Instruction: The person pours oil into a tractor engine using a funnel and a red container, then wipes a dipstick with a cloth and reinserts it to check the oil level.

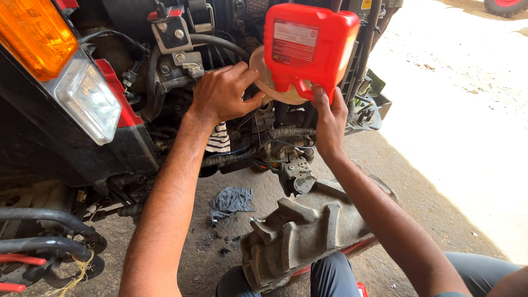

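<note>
1. Red plastic jug (309, 47): rectangular, held upside down at top centre, above the machine's engine bay. A rectangular label, red with a white panel, faces the camera; its print goes unrecorded.
2. Right hand (329, 118): closed around the jug's handle at its lower edge, forearm rising from bottom right.
3. Funnel (270, 88): pale tan, wide-mouthed, directly beneath the jug's downturned neck; the neck itself is hidden behind the jug body.
4. Left hand (224, 93): fingers and thumb curled on the funnel's left rim, gripping it.
5. Striped cloth (219, 140): black and white, hanging just below the left wrist among the hoses.
6. Corrugated black hose (258, 144): runs across beneath both hands.
7. Lamp cluster: orange lens (34, 34) at top left, clear lens (88, 102) just below it.
8. Dark blue rag (231, 201): lies on the concrete floor (418, 198), with dark spots beside it.
9. Grey cast metal part (300, 231): ribbed, at bottom centre by the person's knees.
</note>
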